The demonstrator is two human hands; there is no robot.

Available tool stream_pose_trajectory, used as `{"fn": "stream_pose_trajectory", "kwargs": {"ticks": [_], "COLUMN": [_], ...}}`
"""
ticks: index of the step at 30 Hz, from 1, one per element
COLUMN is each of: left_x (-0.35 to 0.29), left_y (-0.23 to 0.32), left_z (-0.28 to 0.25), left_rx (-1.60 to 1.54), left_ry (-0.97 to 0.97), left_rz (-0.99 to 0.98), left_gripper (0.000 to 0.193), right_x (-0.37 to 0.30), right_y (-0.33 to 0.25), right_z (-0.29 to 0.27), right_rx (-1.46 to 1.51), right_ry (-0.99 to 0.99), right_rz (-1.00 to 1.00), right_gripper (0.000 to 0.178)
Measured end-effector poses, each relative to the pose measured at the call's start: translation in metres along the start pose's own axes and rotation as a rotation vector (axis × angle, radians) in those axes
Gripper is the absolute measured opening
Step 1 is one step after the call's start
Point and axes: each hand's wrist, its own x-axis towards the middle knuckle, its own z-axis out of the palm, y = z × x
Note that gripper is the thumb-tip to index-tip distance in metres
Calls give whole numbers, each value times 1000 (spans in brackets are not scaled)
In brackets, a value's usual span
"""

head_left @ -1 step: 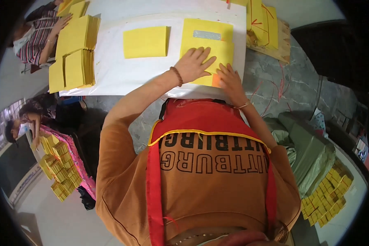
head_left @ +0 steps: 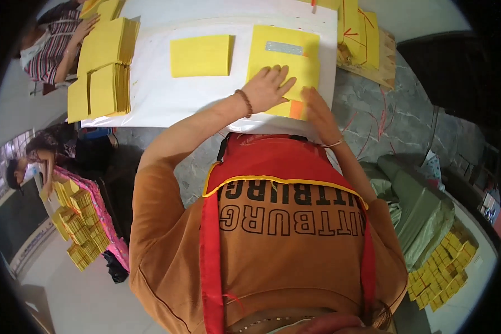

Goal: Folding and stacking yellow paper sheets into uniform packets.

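A stack or sheet of yellow paper (head_left: 256,47) lies on the white-covered table (head_left: 150,100) in front of me. A speckled grey strip (head_left: 284,48) crosses its far part, and an orange patch (head_left: 296,109) shows near its close right corner. My left hand (head_left: 269,89) rests flat on the yellow paper, fingers spread. At the paper's right edge is my right hand (head_left: 319,114), blurred, with its fingers stretched out and nothing visible in them. To the left, a smaller yellow paper bundle (head_left: 200,56) lies apart from both hands.
Yellow paper stacks (head_left: 108,92) stand at the table's left end, beside a person in a striped sleeve (head_left: 44,64). Tied yellow bundles (head_left: 367,44) sit on a board at right. Another person (head_left: 44,153) leans over more bundles (head_left: 82,222). Several bundles (head_left: 442,270) lie lower right.
My right hand has shifted slightly right and its spread fingers have drawn together, uncovering more of the orange patch. My left hand still rests on the yellow paper.
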Motion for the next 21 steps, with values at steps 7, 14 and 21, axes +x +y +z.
{"fn": "stream_pose_trajectory", "kwargs": {"ticks": [7,14,21], "left_x": [4,-65,-113], "left_y": [17,-45,-112], "left_z": [-10,-64,-20], "left_rx": [57,259,376], "left_ry": [200,439,228], "left_rz": [-181,-375,-503], "left_gripper": [45,49,55], "right_x": [16,13,16], "right_y": [-14,-6,-12], "right_z": [1,21,18], "right_rx": [656,463,161], "right_ry": [387,282,233], "right_rz": [133,180,174], "right_gripper": [70,83,75]}}
